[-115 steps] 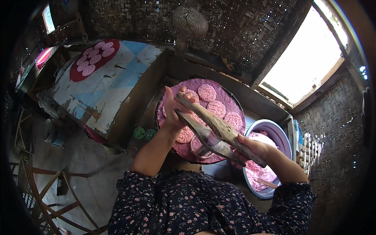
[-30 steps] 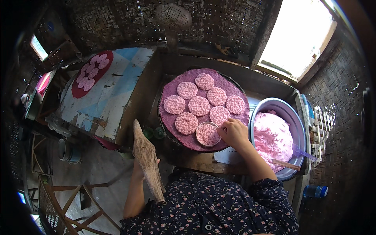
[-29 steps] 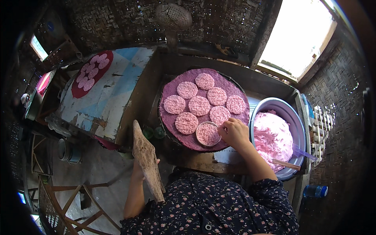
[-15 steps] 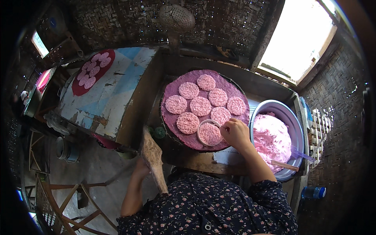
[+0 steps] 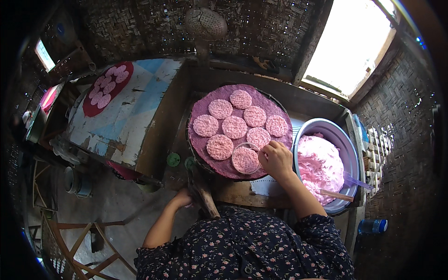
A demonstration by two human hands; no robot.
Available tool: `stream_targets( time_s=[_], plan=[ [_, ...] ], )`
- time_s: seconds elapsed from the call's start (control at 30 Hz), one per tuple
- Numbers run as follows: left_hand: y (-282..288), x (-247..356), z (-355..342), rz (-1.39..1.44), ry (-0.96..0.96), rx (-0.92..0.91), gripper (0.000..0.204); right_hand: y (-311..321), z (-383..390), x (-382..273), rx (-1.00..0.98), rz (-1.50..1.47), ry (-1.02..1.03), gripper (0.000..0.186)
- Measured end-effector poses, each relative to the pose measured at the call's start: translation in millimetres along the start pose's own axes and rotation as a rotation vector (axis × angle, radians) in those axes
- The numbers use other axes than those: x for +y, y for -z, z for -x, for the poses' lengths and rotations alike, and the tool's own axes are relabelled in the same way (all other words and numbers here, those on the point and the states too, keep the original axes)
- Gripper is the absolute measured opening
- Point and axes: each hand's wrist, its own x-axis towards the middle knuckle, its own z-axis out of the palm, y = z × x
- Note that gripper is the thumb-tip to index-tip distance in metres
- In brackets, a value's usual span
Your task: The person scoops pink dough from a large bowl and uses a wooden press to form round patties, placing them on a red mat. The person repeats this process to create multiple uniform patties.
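At centre frame: round purple-covered tray (image 5: 205, 105) bearing seven pink patties; one more patty (image 5: 245, 160) sits inside a clear ring mould (image 5: 235, 148) at the tray's 5 o'clock edge.
Right hand: right hand (image 5: 276, 159) rests at the 3 o'clock side of the ring mould, fingers curled and pinched on its rim; knuckles up, forearm running off toward 5 o'clock.
Left hand: left hand (image 5: 183, 198) low, at 7 o'clock of the tray, closed around the lower end of a flat wooden paddle (image 5: 203, 196); the paddle stands slanted against the bench front below the tray.
Hands, relation: well apart, the tray's near edge between them.
Patties: loose cluster on the tray, some touching their neighbours; grainy surface.
Basin: grey-blue basin (image 5: 345, 144) at 3 o'clock of the tray, just beside it, heaped with pink mix (image 5: 319, 165); a wooden stick and a clear scoop lean at its 4 o'clock rim.
Far tray: dark red tray (image 5: 88, 105) with smaller pink patties, at 10 o'clock on a blue-and-white painted table (image 5: 135, 112).
Overhead: perforated metal ladle (image 5: 205, 22) hangs on the woven wall at 12 o'clock.
Floor: plastic bottle (image 5: 372, 226) at 4 o'clock, beyond the basin.
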Motion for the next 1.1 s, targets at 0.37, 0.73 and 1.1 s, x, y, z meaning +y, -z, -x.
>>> stream_targets(
  time_s=[0.37,0.73,1.1],
  plan=[
    [-14.1,-4.4,-34.4,-0.196,-0.185,0.207,0.022,3.7,0.5,-11.6,0.109,0.032,0.086,0.013],
    [-17.8,-8.3,-63.4,-0.491,-0.097,0.422,0.055,10.2,-0.9,-11.2,0.127,0.103,0.069,0.015],
    [-31.7,-2.2,-68.6,-0.335,-0.049,0.475,0.067,10.2,5.3,-14.3,0.079,0.051,0.104,0.013]
  ],
)
